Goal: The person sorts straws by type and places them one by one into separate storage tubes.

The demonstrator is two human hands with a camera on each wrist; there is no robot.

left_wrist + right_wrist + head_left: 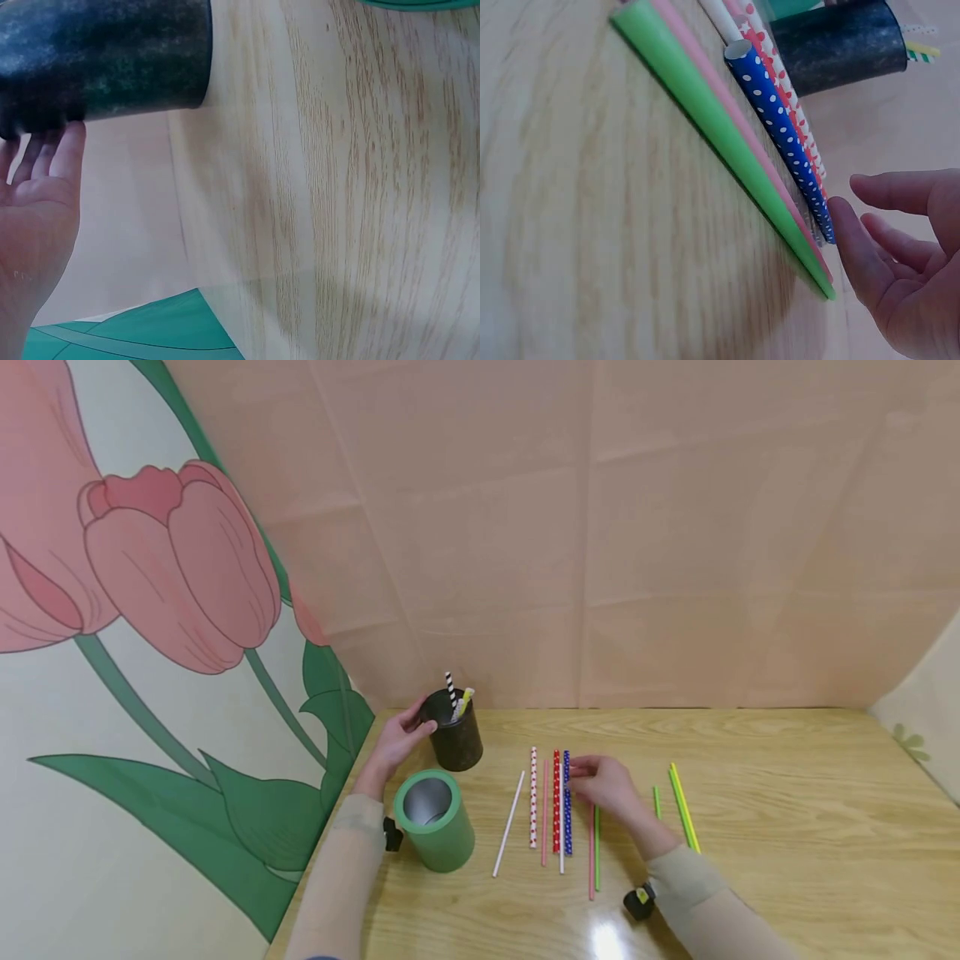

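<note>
My left hand [397, 742] holds the side of a black cup [459, 747], with the thumb near its rim; the left wrist view has the fingers [71, 154] against the cup wall. A black-and-white striped straw [450, 685] and a yellow-patterned one [467, 700] stick out of it. Over the table, my right hand [606, 787] has its fingertips close to the upper end of a blue straw with white dots [567, 827]. In the right wrist view, thumb and forefinger [892, 191] are slightly apart. Left of the blue straw lie red dotted [557, 802] and white-and-red [533, 797] straws.
A green cylinder [442, 843] with a metal inside stands in front of the black cup. Plain white [508, 822], pink [591, 860] and green [597, 852] straws lie around. Yellow and green ones [684, 806] lie beyond the right forearm. A pinkish sheet [600, 568] hangs behind the table.
</note>
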